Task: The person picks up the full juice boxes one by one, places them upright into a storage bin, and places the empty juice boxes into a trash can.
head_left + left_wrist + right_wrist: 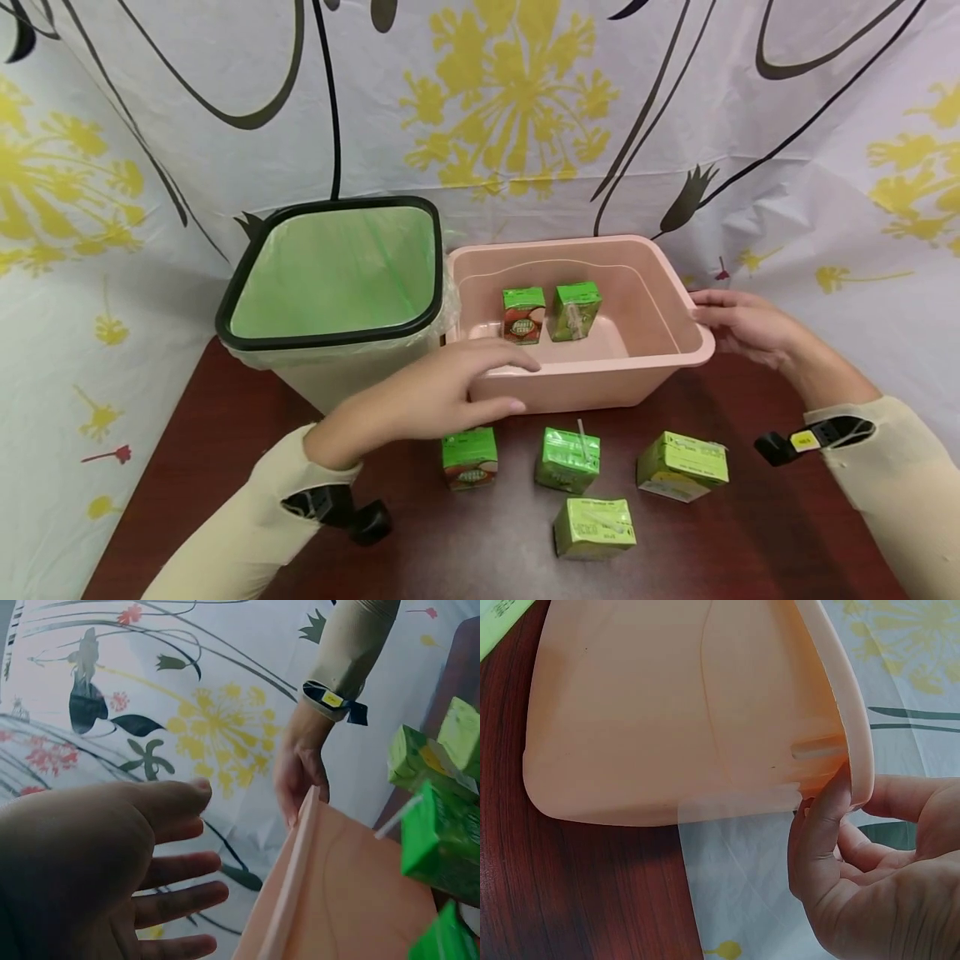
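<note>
A pink plastic tub (577,392) stands on the table. My right hand (750,329) grips its right end; in the right wrist view, the thumb and fingers (821,840) pinch the rim. My left hand (442,387) hovers near the tub's front left corner. Its fingers are extended and spread in the left wrist view, holding nothing. Inside the tub stand two small juice boxes, one red and green (522,315), one green (576,310) with a wrapped straw on its side. Whether the left fingertips touch the rim, I cannot tell.
Several juice boxes sit in front of the tub: a red-green one (470,458), a green one (567,460) with a straw, and yellow-green ones (682,467). A lined bin with a black rim (330,340) stands left of the tub. A patterned sheet (517,108) hangs behind.
</note>
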The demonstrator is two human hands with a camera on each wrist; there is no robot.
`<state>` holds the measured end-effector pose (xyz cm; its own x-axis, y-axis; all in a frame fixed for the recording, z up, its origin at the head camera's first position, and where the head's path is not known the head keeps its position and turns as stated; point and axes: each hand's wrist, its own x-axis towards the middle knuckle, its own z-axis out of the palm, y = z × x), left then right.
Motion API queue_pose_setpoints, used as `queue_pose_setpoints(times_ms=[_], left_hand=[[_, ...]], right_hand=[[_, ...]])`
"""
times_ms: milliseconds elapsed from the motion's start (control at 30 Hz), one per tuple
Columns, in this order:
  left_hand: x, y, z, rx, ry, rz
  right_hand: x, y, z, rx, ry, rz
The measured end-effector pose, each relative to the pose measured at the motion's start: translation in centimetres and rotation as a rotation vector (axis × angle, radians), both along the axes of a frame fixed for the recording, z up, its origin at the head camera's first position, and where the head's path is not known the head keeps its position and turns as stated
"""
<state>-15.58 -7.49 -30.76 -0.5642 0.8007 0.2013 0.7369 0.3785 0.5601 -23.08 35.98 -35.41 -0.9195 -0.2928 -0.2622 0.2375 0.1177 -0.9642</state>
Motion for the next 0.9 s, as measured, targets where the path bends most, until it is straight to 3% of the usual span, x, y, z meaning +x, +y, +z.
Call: queue_pose_setpoints(times_ms=[267,500,700,900], left_hand=[[1.3,-4.4,-2.2,0.097,-0.061,0.027],[2.2,-6.9,-5.7,0.184,-0.165,0.043],[2.3,-7.4,-9.2,0.231,-0.214,0.070],[1.9,-6.3,-11.7,0.310,-0.217,0.056]], right_hand=[[0.0,-0.1,0.1,0.025,-0.005,-0.009],[0.0,0.0,0.0,0.017,0.003,-0.004],[0.1,0.0,0.0,0.008,0.002,-0.004],[0.1,0.0,0.0,0.018,0.000,-0.006]])
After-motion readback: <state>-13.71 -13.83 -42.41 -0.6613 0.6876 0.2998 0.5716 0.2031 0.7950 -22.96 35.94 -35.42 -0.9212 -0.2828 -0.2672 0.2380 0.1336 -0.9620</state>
